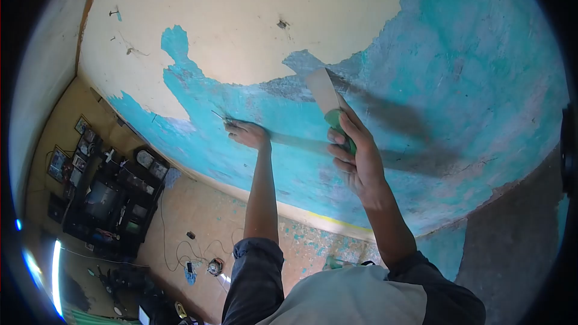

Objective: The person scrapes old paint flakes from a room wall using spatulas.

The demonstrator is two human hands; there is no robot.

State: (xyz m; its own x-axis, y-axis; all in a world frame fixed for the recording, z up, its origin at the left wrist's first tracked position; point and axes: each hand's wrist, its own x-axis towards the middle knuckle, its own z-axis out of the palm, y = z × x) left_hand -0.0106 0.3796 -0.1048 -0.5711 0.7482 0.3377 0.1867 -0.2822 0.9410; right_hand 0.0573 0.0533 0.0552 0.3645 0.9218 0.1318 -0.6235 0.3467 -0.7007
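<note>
My right grip [363, 159] clasps the scraper [325, 93], its long axis slanting far and slightly left toward the cream coating [253, 36], while I cannot tell what my left grip [248, 135], farther left, holds.

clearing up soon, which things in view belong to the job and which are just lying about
Job: scraper in right hand; patchy wall, left hand against it

Apparently just lying about: on the floor, round object, small dark object, blue item (unclear what)

A home, black cabinet [75, 222] with television [101, 198], framed pictures [58, 164]
</note>
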